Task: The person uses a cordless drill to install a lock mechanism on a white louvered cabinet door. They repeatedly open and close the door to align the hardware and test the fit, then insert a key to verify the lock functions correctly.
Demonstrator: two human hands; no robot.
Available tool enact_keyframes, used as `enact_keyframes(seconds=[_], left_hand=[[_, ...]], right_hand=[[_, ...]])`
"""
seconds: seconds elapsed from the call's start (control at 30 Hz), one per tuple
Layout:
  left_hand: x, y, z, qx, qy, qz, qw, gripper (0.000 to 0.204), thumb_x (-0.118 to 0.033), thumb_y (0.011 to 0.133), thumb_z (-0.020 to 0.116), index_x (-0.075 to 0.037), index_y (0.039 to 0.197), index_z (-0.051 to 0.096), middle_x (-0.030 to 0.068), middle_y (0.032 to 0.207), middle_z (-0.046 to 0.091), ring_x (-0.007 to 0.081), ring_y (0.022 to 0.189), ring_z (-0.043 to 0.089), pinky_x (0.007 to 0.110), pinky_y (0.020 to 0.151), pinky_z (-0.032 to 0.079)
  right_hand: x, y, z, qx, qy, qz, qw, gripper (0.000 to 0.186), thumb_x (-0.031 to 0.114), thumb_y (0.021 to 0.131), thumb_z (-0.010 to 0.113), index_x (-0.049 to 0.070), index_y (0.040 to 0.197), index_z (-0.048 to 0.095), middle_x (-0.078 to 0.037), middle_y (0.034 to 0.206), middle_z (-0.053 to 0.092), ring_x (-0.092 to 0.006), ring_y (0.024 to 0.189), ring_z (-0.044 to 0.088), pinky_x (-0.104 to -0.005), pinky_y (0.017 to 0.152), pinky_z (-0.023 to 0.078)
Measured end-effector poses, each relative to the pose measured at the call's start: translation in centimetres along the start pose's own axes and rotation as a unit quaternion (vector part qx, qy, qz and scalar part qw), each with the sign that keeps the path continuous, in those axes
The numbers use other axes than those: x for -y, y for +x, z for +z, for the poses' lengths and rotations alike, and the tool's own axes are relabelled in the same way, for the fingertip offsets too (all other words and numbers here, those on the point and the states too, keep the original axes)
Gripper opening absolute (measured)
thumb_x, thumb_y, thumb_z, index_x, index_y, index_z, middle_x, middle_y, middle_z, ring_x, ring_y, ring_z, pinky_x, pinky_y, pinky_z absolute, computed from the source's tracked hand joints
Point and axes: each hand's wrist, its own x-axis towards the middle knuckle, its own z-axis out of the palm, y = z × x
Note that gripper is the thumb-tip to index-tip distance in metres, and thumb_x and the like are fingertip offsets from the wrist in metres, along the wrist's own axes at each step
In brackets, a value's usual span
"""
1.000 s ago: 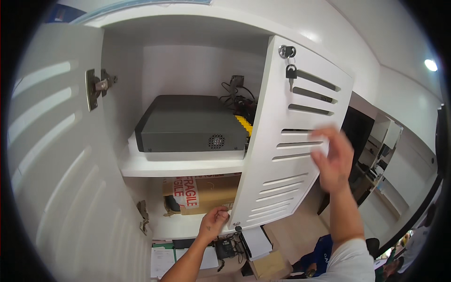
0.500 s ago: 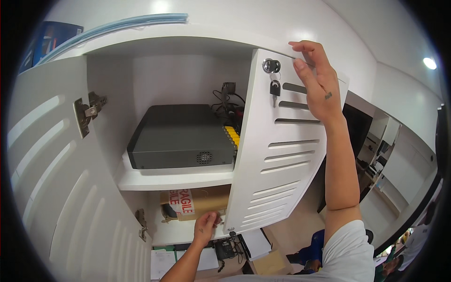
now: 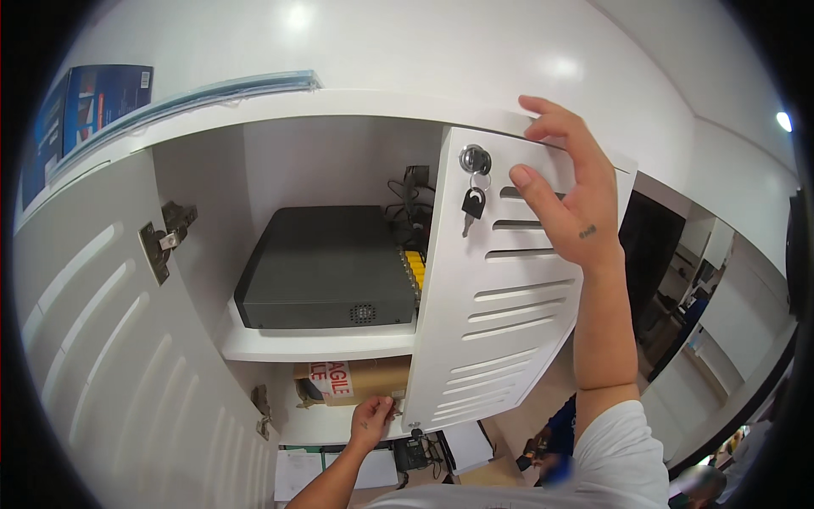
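My right hand (image 3: 579, 191) is raised at the upper part of the white slotted cabinet door (image 3: 462, 339), fingers spread, the fingertips by its top edge. Close to my thumb, a keyring with a black-headed key (image 3: 472, 206) hangs from the round lock (image 3: 475, 159). My left hand (image 3: 370, 424) is low, at the front of the bottom shelf, near that door's lower inner edge. Its thumb and fingers are pinched together; a small item at the fingertips is too small to name. Behind it lies a brown cardboard package (image 3: 380, 379) with red-and-white tape.
A dark grey recorder-like box (image 3: 326, 267) with yellow connectors (image 3: 415, 270) fills the upper shelf (image 3: 326, 345). The left door (image 3: 110, 339) stands wide open on metal hinges (image 3: 161, 242). Below are papers (image 3: 301, 475) and a black desk phone (image 3: 412, 452). Another person (image 3: 555, 433) is lower right.
The view has shifted, so the cabinet top sits lower in it. My right thumb has spread further from the fingers. My left hand remains pinched by the door's lower edge.
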Motion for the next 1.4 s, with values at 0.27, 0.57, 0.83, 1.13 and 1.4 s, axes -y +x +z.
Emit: enact_keyframes(seconds=[0.27, 0.57, 0.83, 1.13, 1.4], left_hand=[[0.5, 0.3, 0.6, -0.006, 0.043, 0.007, 0.999, 0.034, -0.033, 0.102, 0.067, 0.000, 0.097, 0.071, 0.0021, 0.078, 0.067, 0.0095, 0.072, 0.058, 0.028, 0.070, 0.049], [-0.2, -1.1, 0.9, 0.077, 0.148, 0.097, 0.981, 0.048, -0.035, 0.077, 0.092, 0.000, 0.105, 0.074, 0.0037, 0.084, 0.071, 0.0103, 0.071, 0.060, 0.026, 0.068, 0.052], [-0.5, -1.1, 0.7, 0.066, 0.172, 0.080, 0.980, 0.049, -0.038, 0.077, 0.092, 0.000, 0.103, 0.076, 0.0047, 0.082, 0.073, 0.0105, 0.070, 0.061, 0.026, 0.067, 0.053], [0.0, -0.5, 0.2, 0.084, 0.102, 0.048, 0.990, 0.036, -0.033, 0.085, 0.087, -0.003, 0.101, 0.075, 0.0029, 0.081, 0.073, 0.0096, 0.071, 0.062, 0.026, 0.069, 0.053], [0.7, -0.3, -0.2, 0.102, 0.089, 0.045, 0.990, 0.031, -0.025, 0.089, 0.082, -0.002, 0.108, 0.073, 0.0076, 0.091, 0.076, 0.0141, 0.084, 0.071, 0.030, 0.078, 0.057]], right_hand=[[2.6, 1.2, 1.0, 0.047, -0.101, -0.044, 0.993, 0.030, 0.021, 0.074, 0.087, 0.006, 0.094, 0.071, -0.008, 0.086, 0.071, -0.0247, 0.078, 0.065, -0.0332, 0.073, 0.048], [4.0, 1.5, 1.8, 0.050, -0.212, -0.065, 0.974, 0.020, 0.009, 0.074, 0.082, 0.007, 0.081, 0.063, -0.005, 0.072, 0.062, -0.0236, 0.064, 0.058, -0.0355, 0.063, 0.043], [5.2, 2.4, 1.2, 0.082, -0.204, -0.073, 0.973, 0.025, 0.006, 0.072, 0.081, 0.005, 0.094, 0.068, -0.008, 0.085, 0.066, -0.0268, 0.074, 0.063, -0.0369, 0.069, 0.049], [2.8, 4.7, -0.5, 0.193, -0.208, -0.267, 0.921, 0.028, 0.003, 0.073, 0.080, 0.004, 0.100, 0.072, -0.010, 0.094, 0.073, -0.0275, 0.084, 0.070, -0.0428, 0.086, 0.060], [1.4, 3.2, 1.0, 0.104, -0.240, -0.260, 0.930, 0.024, 0.007, 0.067, 0.086, 0.003, 0.084, 0.069, -0.010, 0.079, 0.068, -0.0279, 0.072, 0.067, -0.0405, 0.075, 0.060]])
